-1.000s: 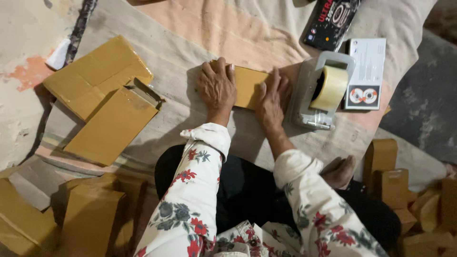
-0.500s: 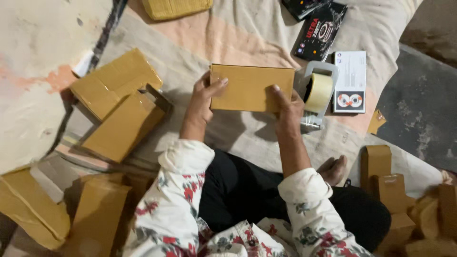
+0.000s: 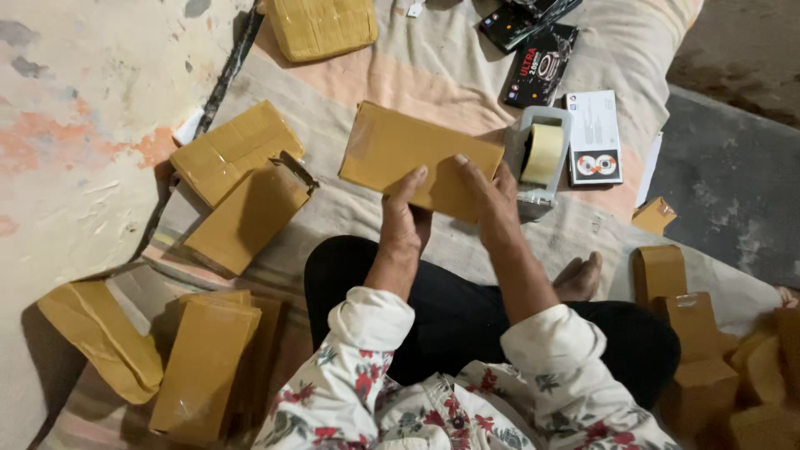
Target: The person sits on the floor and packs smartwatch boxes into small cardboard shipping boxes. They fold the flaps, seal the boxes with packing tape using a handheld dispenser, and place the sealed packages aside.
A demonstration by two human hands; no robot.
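Seated person, floral sleeves and dark trousers nearest the camera, one bare foot (image 3: 581, 277) showing right of the knees.

Landmark: the flat brown box (image 3: 417, 158) held up over the blanket (image 3: 433, 83).

Left hand (image 3: 402, 223) grips the box at its near edge, thumb up across the front face, fingers behind. Right hand (image 3: 492, 196) closed on the same near edge just to the right of the left hand, fingers spread over the front face. Box is lifted clear of the blanket, tilted, its long side running left to right.

Near-left of the box: a stack of folded brown cartons (image 3: 204, 362) and a loose flattened one (image 3: 100, 337) on the floor. Near-right of the box: more small brown cartons (image 3: 692, 333) in a heap.

Left of the box: two brown packages (image 3: 242, 183), one overlapping the other, lying on the blanket.

Just right of the box, almost touching its right end: a grey tape dispenser (image 3: 542, 158) with a roll of pale tape. Beyond that, a white card pack (image 3: 593, 137).

Far side of the box: a black pack (image 3: 542, 65) and a wrapped yellow-brown parcel (image 3: 321, 25) at the top edge.
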